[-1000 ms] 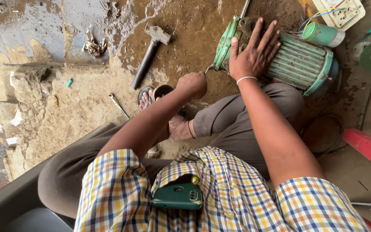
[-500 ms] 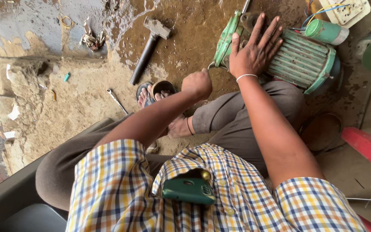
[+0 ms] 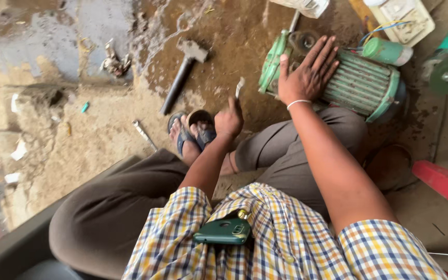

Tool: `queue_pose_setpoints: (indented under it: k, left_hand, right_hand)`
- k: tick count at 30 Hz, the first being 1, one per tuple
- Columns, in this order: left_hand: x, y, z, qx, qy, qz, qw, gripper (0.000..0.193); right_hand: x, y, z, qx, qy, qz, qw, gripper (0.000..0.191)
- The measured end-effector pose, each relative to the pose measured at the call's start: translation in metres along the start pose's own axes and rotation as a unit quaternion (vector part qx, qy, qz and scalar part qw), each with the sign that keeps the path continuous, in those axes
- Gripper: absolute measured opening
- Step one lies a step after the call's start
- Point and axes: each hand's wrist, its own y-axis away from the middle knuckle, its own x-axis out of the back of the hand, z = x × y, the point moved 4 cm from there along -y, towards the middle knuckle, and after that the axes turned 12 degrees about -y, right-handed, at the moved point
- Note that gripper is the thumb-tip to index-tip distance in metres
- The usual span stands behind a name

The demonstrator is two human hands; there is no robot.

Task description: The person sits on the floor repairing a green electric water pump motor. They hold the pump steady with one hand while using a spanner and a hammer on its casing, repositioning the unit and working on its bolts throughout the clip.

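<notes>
A green ribbed electric motor (image 3: 361, 83) lies on its side on the dirt floor in front of me. My right hand (image 3: 307, 72) rests flat on its casing, fingers spread, a thin white band around the wrist. To the left of the motor, my left hand (image 3: 229, 119) is closed around a small slim metal tool (image 3: 239, 87) whose pale tip points up toward the motor's end cover. My sandalled feet (image 3: 193, 132) sit just below that hand.
A hammer (image 3: 182, 72) lies on the floor at upper middle, a thin metal rod (image 3: 143, 134) left of my feet. A green angle grinder (image 3: 447, 65) and a white switch box (image 3: 403, 15) sit at upper right. A red object (image 3: 442, 181) lies at right.
My left hand has lifted slightly away from the motor's end, showing the tool's tip. The right hand stays flat on the casing.
</notes>
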Motion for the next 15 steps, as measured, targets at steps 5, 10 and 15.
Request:
queue_pose_setpoints:
  k: [5,10,15]
  left_hand:
    - [0.042,0.002,0.010,-0.014,-0.013,-0.137,0.990,0.030]
    - [0.060,-0.006,0.036,-0.080,-0.077,-0.209,0.972,0.036]
    - [0.075,-0.022,0.055,-0.079,-0.098,-0.230,0.965,0.032]
  right_hand:
    - [0.002,0.007,0.001,-0.014,0.002,-0.016,1.000,0.100]
    - [0.003,0.007,0.000,-0.038,0.009,-0.029,0.999,0.097]
    - [0.004,0.008,0.000,-0.037,0.012,-0.027,0.999,0.095]
